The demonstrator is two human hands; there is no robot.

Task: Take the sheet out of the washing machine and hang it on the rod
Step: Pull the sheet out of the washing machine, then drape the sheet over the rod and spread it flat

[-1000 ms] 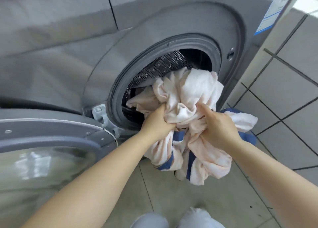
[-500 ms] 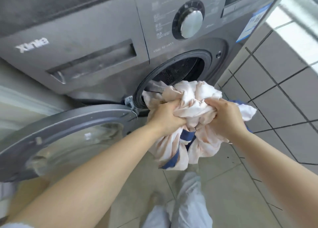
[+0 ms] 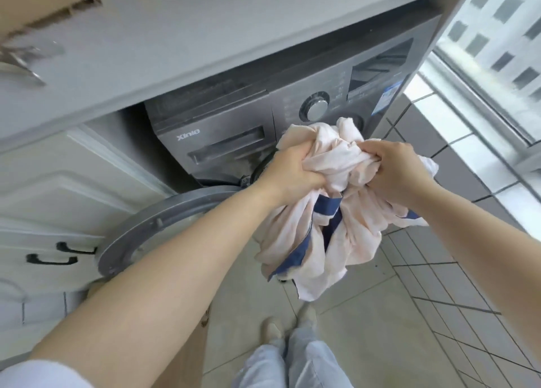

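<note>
A grey countertop (image 3: pixel 205 33) spans the upper part of the view. On its left corner lies a torn brown cardboard piece (image 3: pixel 44 4), with a blurred metallic item (image 3: pixel 23 63) just beside it — possibly a tap, though the view is too soft to confirm. Below the counter stand white cabinet doors (image 3: pixel 58 188) fitted with two black handles (image 3: pixel 63 254). The floor (image 3: pixel 380 329) is pale tile with dark grout lines. At right, a window (image 3: pixel 497 51) shows a building facade — bright and overexposed.

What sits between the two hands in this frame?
In the head view, only the bunched sheet spans the gap: the left hand and right hand each grip a fistful, and its pale folds with blue trim hang below them.
</note>
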